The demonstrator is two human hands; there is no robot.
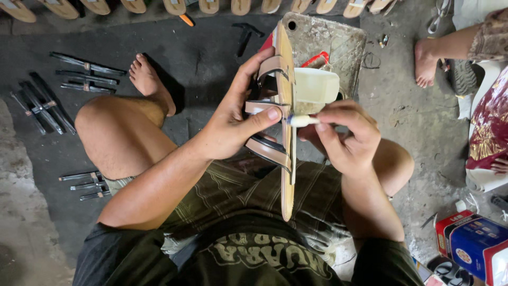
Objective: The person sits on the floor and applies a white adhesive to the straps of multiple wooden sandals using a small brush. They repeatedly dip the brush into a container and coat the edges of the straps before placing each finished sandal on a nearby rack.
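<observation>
**Glue goes on at the strap, sandal held edge-up**

The person sits on the floor with a tan sandal [286,122] stood on its edge over the lap. The left hand [233,124] wraps the straps, thumb pressed across the middle one to keep the sole steady. The right hand [346,135] pinches a small white applicator [302,121] between thumb and fingers, its tip touching the sole's edge just beside that thumb. A pale tub [316,86] sits behind the sandal on a worn board [344,45], near enough for a refill.

To do this well, I would say keep the left grip firm so the sole does not twist, work the tip in short strokes along the joint, and keep the thumb off the wet line. Black strap pieces [63,87] lie on the floor to the left; a row of soles [174,6] lines the far edge.
</observation>
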